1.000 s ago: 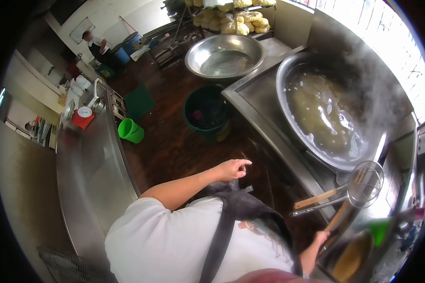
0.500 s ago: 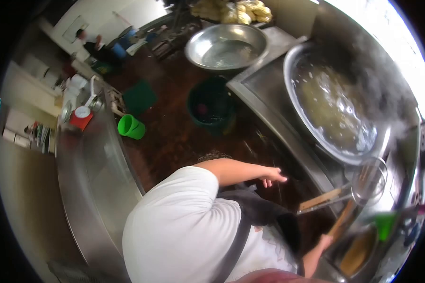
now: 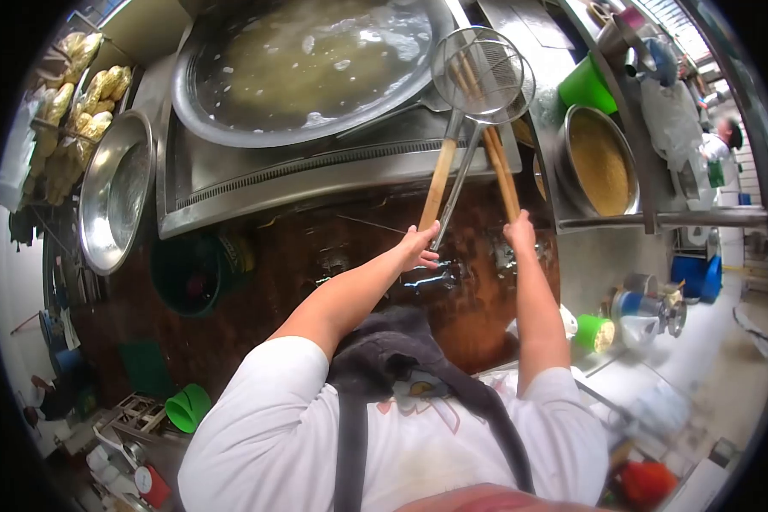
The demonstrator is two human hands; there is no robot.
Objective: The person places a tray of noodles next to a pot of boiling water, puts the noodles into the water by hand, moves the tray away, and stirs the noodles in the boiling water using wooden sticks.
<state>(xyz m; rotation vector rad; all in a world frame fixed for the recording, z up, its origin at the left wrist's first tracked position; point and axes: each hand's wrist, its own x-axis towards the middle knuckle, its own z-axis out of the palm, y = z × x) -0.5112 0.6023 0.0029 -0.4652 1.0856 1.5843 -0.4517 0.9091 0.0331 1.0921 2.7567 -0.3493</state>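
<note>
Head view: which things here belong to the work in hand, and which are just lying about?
Likely in the work:
- wooden handle, gripped by the right hand
- mesh strainers, handles near the left hand
- large pan of liquid

Apparently just about:
- steel basin
- bright green bucket, lower left
- yellowish bagged goods

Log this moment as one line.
left hand: at handle ends, grip unclear | right hand: gripping wooden handle | mesh strainer: by pan rim | wide pan: holds cloudy liquid

Reddish-brown floor (image 3: 478, 328), wet and glinting in places, runs beside a steel counter (image 3: 192, 162). A pale wall (image 3: 21, 282) stands at left; a barred window (image 3: 672, 17) glows at upper right.
</note>
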